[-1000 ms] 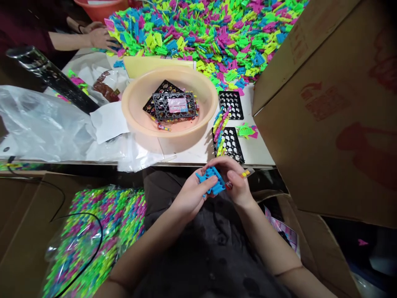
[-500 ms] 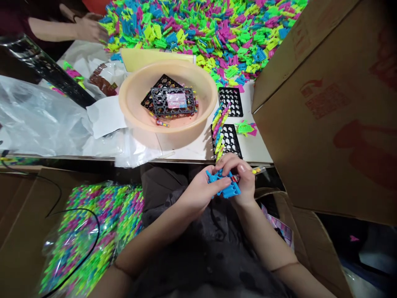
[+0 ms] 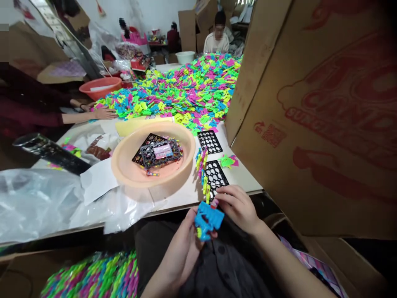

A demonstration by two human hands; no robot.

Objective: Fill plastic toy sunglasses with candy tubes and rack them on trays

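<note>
A blue plastic toy piece rests in my left hand, its fingers and thumb wrapped round it over my lap. A small candy tube with a pink-red end sticks out at the toy's top, and something yellow shows at its lower left. My right hand has its fingertips closed at that tube end; its thumb is mostly hidden. Just beyond are a row of assembled coloured toys and a black perforated tray on the table. Another black tray lies farther back.
A peach basin holds black trays and candy tubes. Behind it spreads a heap of coloured plastic pieces. A tall carton stands at right, plastic bags at left. A co-worker's hand touches the heap; other people sit farther back.
The view has tilted up, showing the room behind. The blue toy has turned in my left hand. My right hand has shifted from beside it to the tube end at its top.
</note>
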